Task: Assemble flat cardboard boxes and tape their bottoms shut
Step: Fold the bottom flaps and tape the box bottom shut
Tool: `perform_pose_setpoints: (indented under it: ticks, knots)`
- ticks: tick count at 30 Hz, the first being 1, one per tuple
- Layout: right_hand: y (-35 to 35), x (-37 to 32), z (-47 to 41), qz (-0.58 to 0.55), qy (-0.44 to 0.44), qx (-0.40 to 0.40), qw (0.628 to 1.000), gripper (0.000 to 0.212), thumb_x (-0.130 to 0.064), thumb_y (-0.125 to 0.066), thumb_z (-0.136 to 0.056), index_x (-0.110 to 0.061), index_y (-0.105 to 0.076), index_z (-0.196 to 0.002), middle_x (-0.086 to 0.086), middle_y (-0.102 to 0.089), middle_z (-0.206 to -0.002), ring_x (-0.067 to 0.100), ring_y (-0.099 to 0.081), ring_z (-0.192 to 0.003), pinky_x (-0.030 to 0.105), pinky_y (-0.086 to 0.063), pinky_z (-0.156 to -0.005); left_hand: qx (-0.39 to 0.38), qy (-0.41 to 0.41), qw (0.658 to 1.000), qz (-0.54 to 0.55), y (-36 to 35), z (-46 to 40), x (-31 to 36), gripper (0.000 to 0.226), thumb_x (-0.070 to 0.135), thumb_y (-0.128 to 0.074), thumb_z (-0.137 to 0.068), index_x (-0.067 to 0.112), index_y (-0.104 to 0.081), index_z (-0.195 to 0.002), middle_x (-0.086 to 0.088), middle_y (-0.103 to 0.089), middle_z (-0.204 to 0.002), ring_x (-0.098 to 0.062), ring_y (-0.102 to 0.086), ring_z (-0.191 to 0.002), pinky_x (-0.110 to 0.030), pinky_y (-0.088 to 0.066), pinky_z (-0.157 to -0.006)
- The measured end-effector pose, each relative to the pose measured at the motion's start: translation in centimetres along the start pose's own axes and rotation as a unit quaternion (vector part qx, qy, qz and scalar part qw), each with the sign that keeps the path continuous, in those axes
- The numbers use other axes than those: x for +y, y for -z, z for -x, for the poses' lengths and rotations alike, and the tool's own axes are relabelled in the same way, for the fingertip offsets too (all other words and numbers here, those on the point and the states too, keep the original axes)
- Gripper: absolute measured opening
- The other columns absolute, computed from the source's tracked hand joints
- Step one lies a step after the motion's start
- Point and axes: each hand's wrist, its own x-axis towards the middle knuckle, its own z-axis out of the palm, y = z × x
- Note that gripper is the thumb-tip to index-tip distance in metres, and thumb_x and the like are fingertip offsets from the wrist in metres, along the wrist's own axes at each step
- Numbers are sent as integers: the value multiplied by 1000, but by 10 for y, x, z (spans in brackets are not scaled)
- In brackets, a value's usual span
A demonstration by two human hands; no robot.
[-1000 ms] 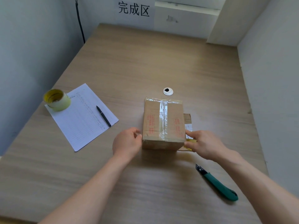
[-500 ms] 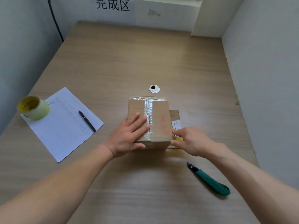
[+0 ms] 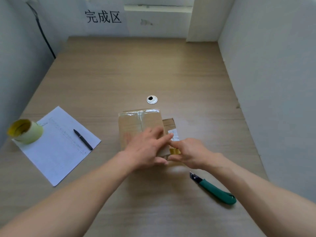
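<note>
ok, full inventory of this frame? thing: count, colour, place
box: 1, brown, clear tape on top, table centre
flap: 1, brown, sticking out right of box
tape roll: 1, yellowish, left, on paper's corner
paper: 1, white, left
pen: 1, black, on paper
knife: 1, green handle, right and near
grommet: 1, white, behind box
sign: 1, black characters, back wall
cable: 1, black, left wall
table: 1, wood-tone
left hand: flat on box top
right hand: at box's right near corner, grip unclear
</note>
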Motion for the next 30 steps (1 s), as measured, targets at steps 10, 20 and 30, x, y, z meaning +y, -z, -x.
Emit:
perform_pose_setpoints:
  ticks: [10, 20, 30]
  knots:
    - [4, 14, 20, -252, -52, -109, 960, 49, -27, -68, -84, -32, -58, -132, -12, -66, -88, 9, -64, -73, 26, -50, -69, -98, -47, 992, 58, 9, -8, -6, 83, 42, -78, -62, 38, -33, -133, 18, -30, -143, -19, -44, -118, -31, -40, -85]
    - [-2, 21, 8, 86, 44, 170, 981, 37, -47, -63, -82, -21, -52, -107, 0, -71, -87, 27, -65, -80, 34, -41, -65, -128, 71, 987, 71, 24, -42, 35, 56, 59, -64, -75, 37, -44, -123, 2, -66, -111, -32, -60, -103, -37, -45, -78]
    - [-24, 14, 42, -47, 12, 367, 929, 43, -35, -76, -69, -20, -57, -104, -1, -64, -96, 25, -57, -89, 37, -44, -72, -132, 205, 959, 142, 22, -60, 44, 22, 30, -75, -66, 40, -65, -82, 9, -68, -91, -20, -62, -95, -31, -53, -84]
